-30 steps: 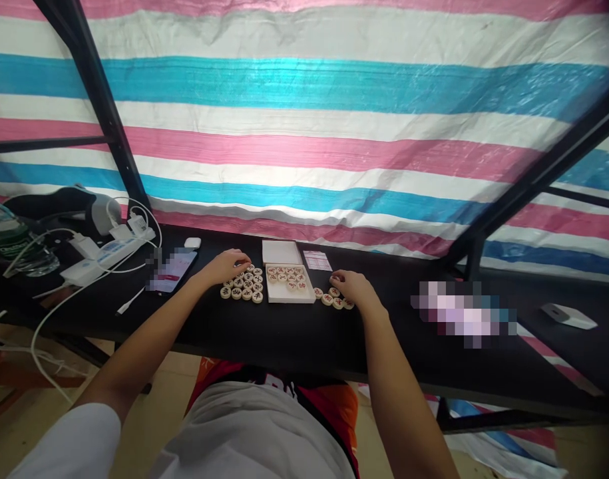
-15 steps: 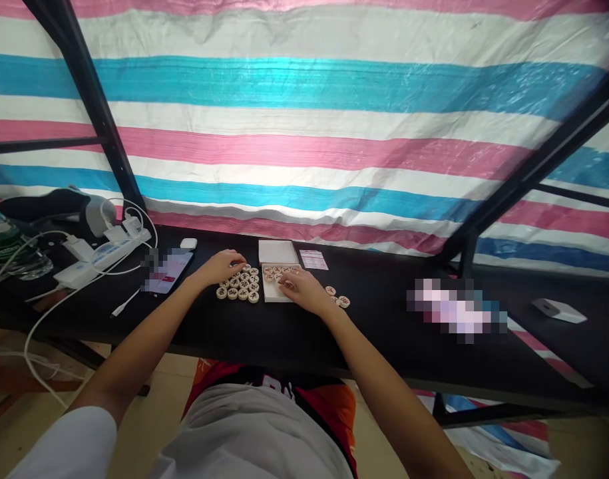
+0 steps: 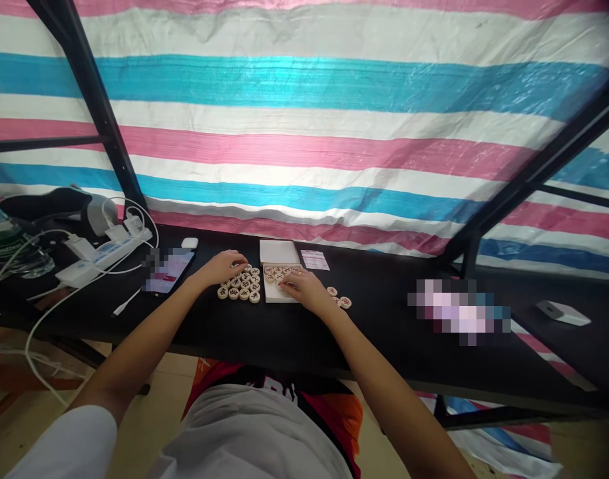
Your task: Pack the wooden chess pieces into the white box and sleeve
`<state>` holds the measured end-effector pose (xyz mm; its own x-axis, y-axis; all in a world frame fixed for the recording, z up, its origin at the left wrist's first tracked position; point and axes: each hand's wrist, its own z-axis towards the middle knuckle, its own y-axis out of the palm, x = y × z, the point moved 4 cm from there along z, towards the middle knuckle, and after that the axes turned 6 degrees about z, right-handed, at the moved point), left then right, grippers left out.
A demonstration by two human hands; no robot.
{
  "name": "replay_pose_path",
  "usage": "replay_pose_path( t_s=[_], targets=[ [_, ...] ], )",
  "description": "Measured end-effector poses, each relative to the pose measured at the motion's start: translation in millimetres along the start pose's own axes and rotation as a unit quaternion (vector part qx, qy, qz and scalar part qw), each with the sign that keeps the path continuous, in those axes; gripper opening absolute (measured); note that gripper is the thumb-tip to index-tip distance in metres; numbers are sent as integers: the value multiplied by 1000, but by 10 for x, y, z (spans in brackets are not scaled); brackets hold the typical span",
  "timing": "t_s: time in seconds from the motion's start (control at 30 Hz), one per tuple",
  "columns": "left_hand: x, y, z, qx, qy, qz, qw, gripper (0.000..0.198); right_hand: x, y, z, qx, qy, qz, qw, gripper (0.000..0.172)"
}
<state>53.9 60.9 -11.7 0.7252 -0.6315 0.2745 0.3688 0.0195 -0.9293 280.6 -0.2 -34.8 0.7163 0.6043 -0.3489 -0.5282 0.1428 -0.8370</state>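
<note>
A white box (image 3: 271,295) stands on the black table, its lid part (image 3: 279,252) lying open behind it. Several round Chinese chess pieces with red characters (image 3: 271,271) fill the back of the box. My right hand (image 3: 304,287) reaches over the front of the box, thumb and fingers pinched on a chess piece (image 3: 281,285) low inside it. To the left, rows of chess pieces with black characters (image 3: 239,287) lie on the table. My left hand (image 3: 227,266) rests at their back-left corner, fingers loosely bent and a little apart, partly hiding the pieces there.
More red-character pieces (image 3: 345,303) lie right of my right hand. Behind is a printed card (image 3: 315,259). A phone (image 3: 170,271), white case (image 3: 189,243), power strip (image 3: 102,259) with cables and bottle (image 3: 19,249) stand left. A white charger (image 3: 564,313) lies far right.
Hardly anything differs. The view has shifted slightly, and my right hand stays low over the box with its fingers on the piece. My left hand keeps its place.
</note>
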Motion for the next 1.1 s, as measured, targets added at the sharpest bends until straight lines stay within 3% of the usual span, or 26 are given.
replay_pose_path(
  t_s=[0.43,0.67,0.87,1.1],
  targets=[
    [27,0,-4,0,12,5,1000,34,-34,23,-11,-3,14,-26,1000,16],
    [45,-1,-11,-5,14,5,1000,35,-19,6,-19,5,-8,-11,1000,17],
    [42,8,-5,-3,19,4,1000,33,-180,-16,-50,-18,-64,27,997,22],
    [55,1,-15,-7,13,1,1000,34,41,-72,-39,25,-2,24,999,22]
  ],
)
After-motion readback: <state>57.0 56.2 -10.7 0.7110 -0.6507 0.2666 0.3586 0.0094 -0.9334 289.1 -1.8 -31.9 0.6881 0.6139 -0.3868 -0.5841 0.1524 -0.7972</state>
